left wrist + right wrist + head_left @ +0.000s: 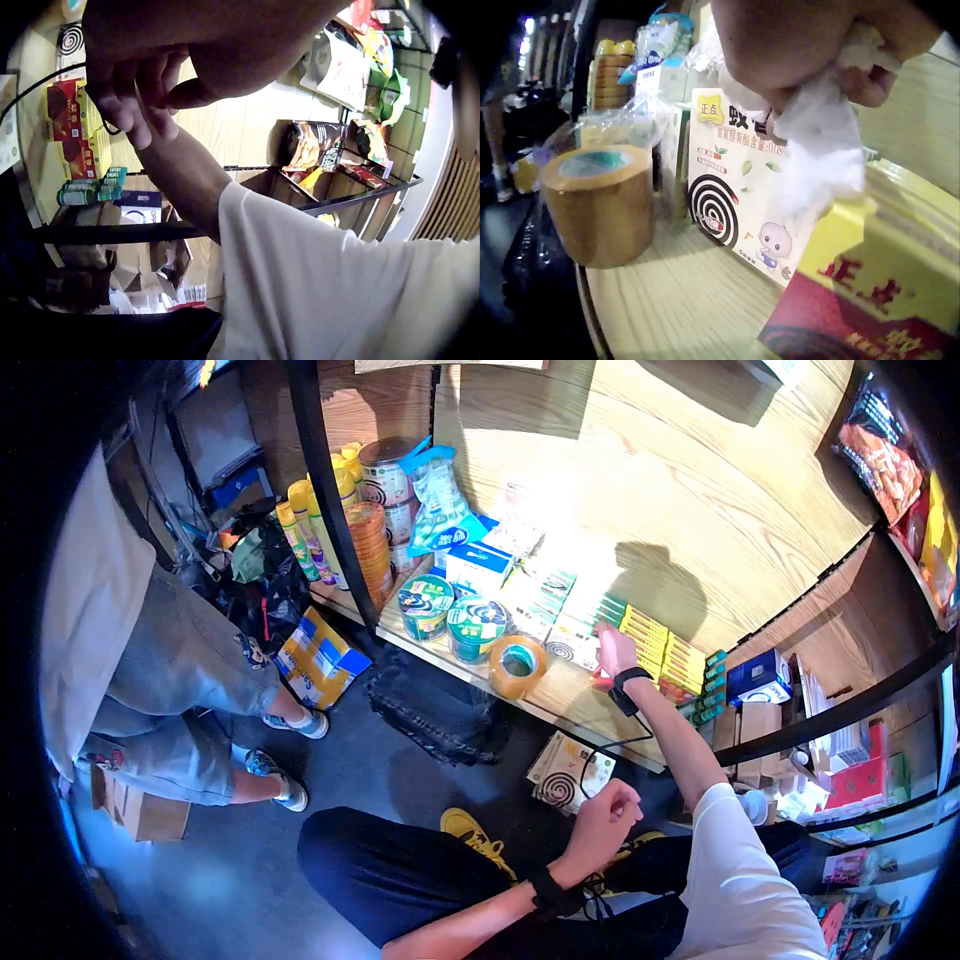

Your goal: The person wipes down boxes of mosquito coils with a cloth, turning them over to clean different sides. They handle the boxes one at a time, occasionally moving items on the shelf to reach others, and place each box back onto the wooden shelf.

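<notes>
At the front of the lower shelf, my right hand [615, 655] grips a crumpled white tissue [821, 142]. The tissue hangs over the top of a white mosquito coil box [735, 180] with a black spiral on it. Right beside that stands a yellow and red box [870, 262], one of several yellow boxes [665, 655] in rows. My left hand [605, 820] hovers above my lap, its fingers loosely curled with nothing in them. Below it, white coil boxes [570, 770] lie on the floor by the shelf edge.
A roll of brown tape [517, 667] and two green tubs [450, 622] line the shelf edge, left of the hand. Green cylinders [710, 685] stand at the right, before a black rail [850, 705]. A black cable [625, 741] runs near the left hand. Another person [165, 650] stands at left.
</notes>
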The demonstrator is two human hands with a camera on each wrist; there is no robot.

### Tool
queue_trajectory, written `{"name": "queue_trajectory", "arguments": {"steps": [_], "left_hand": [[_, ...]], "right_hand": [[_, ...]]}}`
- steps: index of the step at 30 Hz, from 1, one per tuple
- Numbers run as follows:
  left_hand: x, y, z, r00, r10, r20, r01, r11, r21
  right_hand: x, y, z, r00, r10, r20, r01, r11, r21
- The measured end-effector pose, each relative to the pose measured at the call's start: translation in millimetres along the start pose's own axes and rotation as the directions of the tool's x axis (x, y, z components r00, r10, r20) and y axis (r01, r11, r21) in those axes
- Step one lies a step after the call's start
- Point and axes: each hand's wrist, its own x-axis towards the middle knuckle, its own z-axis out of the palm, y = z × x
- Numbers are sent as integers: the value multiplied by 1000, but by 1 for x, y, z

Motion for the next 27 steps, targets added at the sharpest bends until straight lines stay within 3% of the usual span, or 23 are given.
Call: {"name": "queue_trajectory", "arguments": {"steps": [7,10,15,16,18,20,21,24,26,27], "left_hand": [[9,3,-7,998,51,-48,-50,999,19],[22,-3,-13,955,217,-202,-169,959,229],[38,14,-32,877,364,-314,-326,930,167],[40,13,-34,869,381,-315,-349,924,154],[34,31,-29,922,351,-166,-377,911,-167],[22,43,-22,938,332,-103,-336,941,-28],[10,44,-15,969,213,-127,-220,974,-44],[5,24,-6,969,165,-181,-165,986,13],[7,18,-5,969,185,-163,-173,981,88],[8,15,-3,955,221,-198,-201,972,118]], "right_hand": [[6,3,-105,988,13,-153,-7,999,36],[-17,-7,-172,967,8,-253,23,993,118],[-107,-8,-248,987,32,-157,65,818,571],[-131,-18,-263,994,104,28,-94,714,694],[-172,-35,-273,997,69,46,-81,694,715],[-207,-45,-266,996,17,85,-77,611,788],[-215,-52,-269,988,-2,151,-114,649,752],[-226,-49,-262,999,9,-48,20,821,570],[-233,-33,-263,983,173,-59,-88,728,680],[-242,-28,-266,946,322,19,-216,587,780]]}}
